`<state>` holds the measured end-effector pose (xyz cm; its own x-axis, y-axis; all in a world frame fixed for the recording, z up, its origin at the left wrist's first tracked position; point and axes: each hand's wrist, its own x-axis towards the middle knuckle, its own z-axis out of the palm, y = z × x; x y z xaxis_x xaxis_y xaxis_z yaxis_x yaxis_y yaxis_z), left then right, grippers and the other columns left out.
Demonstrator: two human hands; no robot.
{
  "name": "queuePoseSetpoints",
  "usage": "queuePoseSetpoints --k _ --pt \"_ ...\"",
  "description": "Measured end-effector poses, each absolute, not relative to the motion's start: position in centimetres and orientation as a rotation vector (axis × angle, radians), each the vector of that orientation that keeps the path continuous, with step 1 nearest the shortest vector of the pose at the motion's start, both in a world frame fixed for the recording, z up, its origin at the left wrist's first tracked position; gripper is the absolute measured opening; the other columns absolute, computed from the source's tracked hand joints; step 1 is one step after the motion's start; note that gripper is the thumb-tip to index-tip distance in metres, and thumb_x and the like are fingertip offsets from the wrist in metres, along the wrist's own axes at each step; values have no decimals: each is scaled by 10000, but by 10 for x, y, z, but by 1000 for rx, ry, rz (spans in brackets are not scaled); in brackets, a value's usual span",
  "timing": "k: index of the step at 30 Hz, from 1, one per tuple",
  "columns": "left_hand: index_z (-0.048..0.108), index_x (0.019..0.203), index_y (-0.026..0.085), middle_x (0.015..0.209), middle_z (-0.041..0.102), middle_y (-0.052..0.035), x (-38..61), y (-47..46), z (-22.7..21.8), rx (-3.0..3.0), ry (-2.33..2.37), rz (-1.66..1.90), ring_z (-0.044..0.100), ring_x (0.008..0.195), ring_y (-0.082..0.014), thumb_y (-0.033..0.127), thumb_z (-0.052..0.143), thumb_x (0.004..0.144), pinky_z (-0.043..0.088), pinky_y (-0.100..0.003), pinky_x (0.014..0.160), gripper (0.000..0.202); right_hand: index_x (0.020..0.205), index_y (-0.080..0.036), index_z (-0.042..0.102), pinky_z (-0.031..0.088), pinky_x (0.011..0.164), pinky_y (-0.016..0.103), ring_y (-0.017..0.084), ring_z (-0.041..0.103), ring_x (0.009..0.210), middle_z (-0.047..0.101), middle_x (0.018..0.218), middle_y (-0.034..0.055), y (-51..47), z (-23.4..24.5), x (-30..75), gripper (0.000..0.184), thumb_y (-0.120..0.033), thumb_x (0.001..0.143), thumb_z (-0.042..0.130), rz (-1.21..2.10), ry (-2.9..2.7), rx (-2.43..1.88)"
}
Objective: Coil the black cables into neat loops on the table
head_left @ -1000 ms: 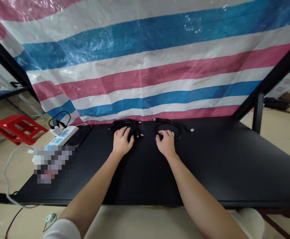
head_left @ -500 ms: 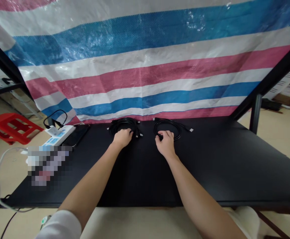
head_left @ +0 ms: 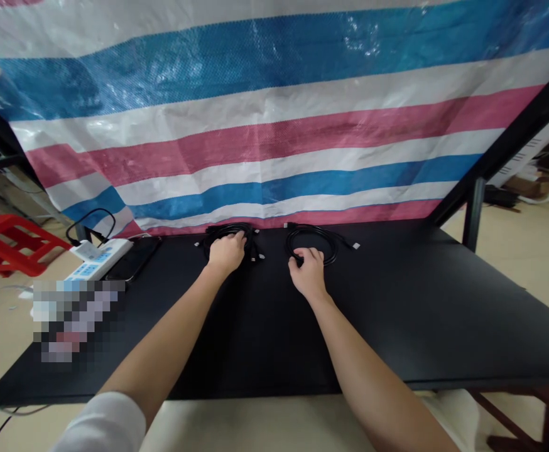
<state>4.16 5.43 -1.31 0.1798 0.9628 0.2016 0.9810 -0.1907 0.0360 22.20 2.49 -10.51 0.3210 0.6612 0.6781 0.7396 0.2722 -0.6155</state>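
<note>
Two coils of black cable lie at the far edge of a black table (head_left: 397, 314). My left hand (head_left: 226, 252) rests on top of the left coil (head_left: 252, 242), fingers curled over its strands. My right hand (head_left: 306, 275) sits at the near left rim of the right coil (head_left: 324, 242), fingertips pinching the cable there. Small white connector ends stick out from both coils.
A white power strip (head_left: 96, 259) and a dark phone (head_left: 133, 260) lie at the table's far left. A red plastic stool (head_left: 5, 242) stands on the floor to the left. A striped tarp (head_left: 274, 125) hangs behind the table; black frame posts (head_left: 472, 213) stand at the right.
My left hand has slid further over the left coil, toward the tarp. The camera has drifted right, so everything sits slightly further left in the picture. My right hand stays on the right coil.
</note>
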Motion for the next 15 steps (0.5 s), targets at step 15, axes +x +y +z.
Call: queuePoseSetpoints --k 15 --pt "544 1219 151 1319 532 -191 -10 20 -40 -2174 -1818 -919 466 1242 -318 416 392 846 346 -516 1004 483 774 -201 603 433 784 453 244 515 783 586 763 70 23 -104 223 119 -202 696 514 -78 -1371 -1436"
